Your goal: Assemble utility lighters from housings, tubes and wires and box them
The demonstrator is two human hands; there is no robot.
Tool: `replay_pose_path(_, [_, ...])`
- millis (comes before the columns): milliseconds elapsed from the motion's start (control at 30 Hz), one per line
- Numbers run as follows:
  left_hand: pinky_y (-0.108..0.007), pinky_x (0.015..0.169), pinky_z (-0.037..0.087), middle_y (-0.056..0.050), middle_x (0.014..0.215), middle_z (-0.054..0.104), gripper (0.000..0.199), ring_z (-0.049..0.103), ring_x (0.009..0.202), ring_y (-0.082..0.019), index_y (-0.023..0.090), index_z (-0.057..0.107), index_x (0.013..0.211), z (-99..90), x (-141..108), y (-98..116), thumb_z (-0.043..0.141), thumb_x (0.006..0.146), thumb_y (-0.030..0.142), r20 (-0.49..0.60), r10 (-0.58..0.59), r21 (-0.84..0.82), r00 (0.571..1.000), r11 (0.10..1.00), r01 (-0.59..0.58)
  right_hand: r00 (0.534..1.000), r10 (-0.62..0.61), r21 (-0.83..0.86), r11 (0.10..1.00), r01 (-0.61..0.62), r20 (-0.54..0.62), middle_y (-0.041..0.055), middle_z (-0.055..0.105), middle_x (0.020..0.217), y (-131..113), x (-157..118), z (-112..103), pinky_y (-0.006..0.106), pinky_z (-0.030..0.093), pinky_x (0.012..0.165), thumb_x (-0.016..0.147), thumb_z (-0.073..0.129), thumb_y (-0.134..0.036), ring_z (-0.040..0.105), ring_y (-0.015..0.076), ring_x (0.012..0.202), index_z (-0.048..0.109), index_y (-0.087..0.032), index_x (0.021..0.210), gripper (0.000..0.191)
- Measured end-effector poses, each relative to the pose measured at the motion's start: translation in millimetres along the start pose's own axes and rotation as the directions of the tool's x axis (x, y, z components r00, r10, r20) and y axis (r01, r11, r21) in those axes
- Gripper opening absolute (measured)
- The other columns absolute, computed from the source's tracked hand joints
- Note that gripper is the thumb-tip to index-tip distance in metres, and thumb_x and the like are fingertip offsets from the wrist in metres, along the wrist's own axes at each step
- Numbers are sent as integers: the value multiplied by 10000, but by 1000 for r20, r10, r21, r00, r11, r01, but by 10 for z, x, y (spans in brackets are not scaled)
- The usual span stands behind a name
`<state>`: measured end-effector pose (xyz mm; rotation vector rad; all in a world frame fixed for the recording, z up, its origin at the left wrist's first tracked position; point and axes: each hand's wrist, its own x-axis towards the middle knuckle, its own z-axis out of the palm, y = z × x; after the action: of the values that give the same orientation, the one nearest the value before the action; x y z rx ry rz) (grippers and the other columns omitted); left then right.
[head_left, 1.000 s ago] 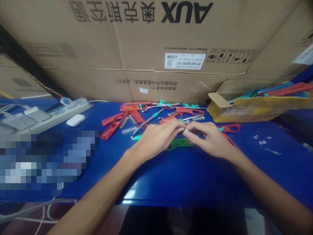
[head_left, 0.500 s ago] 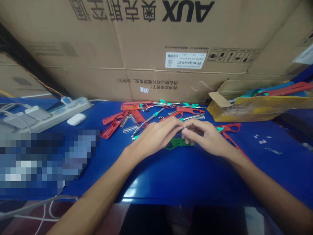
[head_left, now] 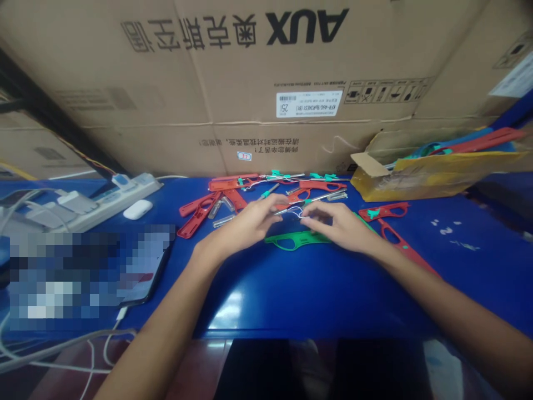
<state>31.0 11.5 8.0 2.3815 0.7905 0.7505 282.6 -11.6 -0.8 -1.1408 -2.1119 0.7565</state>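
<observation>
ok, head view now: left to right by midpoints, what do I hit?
White plastic power strip → small rounded white case → leftmost red plastic handles → bare left hand → thin pale wires → bare right hand → open yellow-sided cardboard box

Reads AUX, 奥克斯空调 and 师傅您辛苦了!, all upside down, on cardboard box (head_left: 233, 83). Shows KFR-46G/BpR3AES1 (B1) and 25, also inverted, on white label (head_left: 309, 104) there.

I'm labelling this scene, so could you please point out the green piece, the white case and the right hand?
Green piece (head_left: 303, 239), head view: body beside its loop.
White case (head_left: 137, 209), head view: top surface.
Right hand (head_left: 342, 225), head view: thumb side.
</observation>
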Motion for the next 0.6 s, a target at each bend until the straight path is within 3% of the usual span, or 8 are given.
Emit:
replay_pose_path(133, [-321,867,592,-78,1105,736,152,719,965,-168,166,684,1080,-102,-3,-42,593,958,161,62,-43,-36,997,998,45,995,-79,-126,988,86,61,19,725,885,-30,-21,14,276,450,673,958,612,-356,611,126,695,692,-191,989,186])
replay_pose_path(267, [-276,731,543,-37,958,749,192,683,788,-147,177,707,1082,-184,-45,70,544,987,209,175,-110,43,978,994,104,988,-113,-165,978,129,101,11,738,897,-68,-45,-1,265,447,681,953,623,-314,621,121,690,700,-198,1005,149])
replay_pose_path(333, [-285,753,530,-41,973,755,212,682,803,-156,178,704,1116,-198,-100,168,535,998,227,197,-155,81,968,987,142,987,-122,-163,977,138,106,11,745,907,-96,-54,-5,260,446,687,957,621,-310,628,123,699,705,-204,1008,144])
replay_pose_path(467, [-331,889,526,-51,1100,741,235,685,974,-189,204,685,1162,-138,-262,321,499,1034,269,107,-204,99,973,976,193,979,-141,-165,972,165,148,4,748,910,-152,-73,13,260,441,703,968,611,-334,638,131,738,708,-215,1011,159])
replay_pose_path(600, [-362,947,526,-54,1146,730,232,683,1031,-197,200,675,1166,21,-401,322,495,1051,289,-45,-228,94,973,968,231,975,-124,-203,966,161,184,-6,727,843,-174,-97,46,269,433,685,975,593,-332,627,134,716,705,-217,1012,165])
